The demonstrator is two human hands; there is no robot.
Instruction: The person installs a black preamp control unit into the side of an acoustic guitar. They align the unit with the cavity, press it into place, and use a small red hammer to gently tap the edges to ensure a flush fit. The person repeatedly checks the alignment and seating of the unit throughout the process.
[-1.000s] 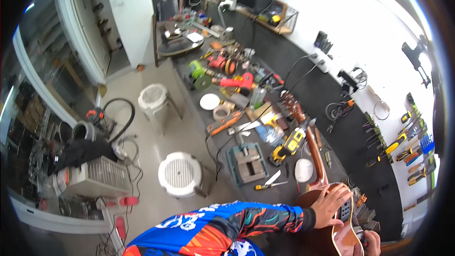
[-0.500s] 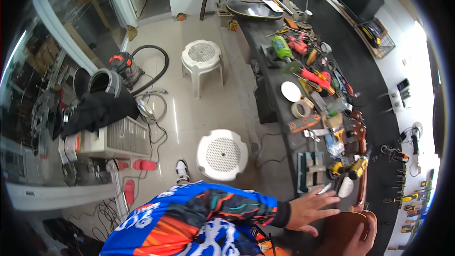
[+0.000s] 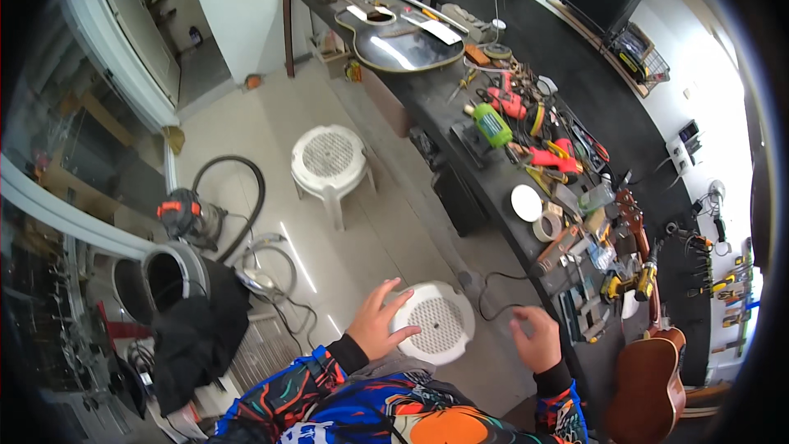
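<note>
Over the near white plastic stool [image 3: 436, 325], my left hand [image 3: 378, 327] is open and empty, thumb and fingers apart. My right hand [image 3: 538, 341] hovers between that stool and the workbench edge, loosely curved, with a gap between thumb and fingers and nothing in it. To its right, at the near end of the bench, lies a brown guitar [image 3: 645, 386], apart from both hands. Its neck runs away along the bench, partly hidden by a yellow and black cordless drill [image 3: 647, 281]. Beside the drill is a dark metal vise [image 3: 579, 312].
Tools crowd the bench: a green power tool [image 3: 491, 125], a red one [image 3: 555, 158], a tape roll [image 3: 546, 227]. A black guitar [image 3: 403, 48] lies at the far end. On the floor are another white stool [image 3: 329, 154], a vacuum cleaner [image 3: 193, 218] and a black cable [image 3: 485, 300].
Both hands have left the brown guitar and moved left, away from the bench. The view has turned, so more of the floor and the guitar show.
</note>
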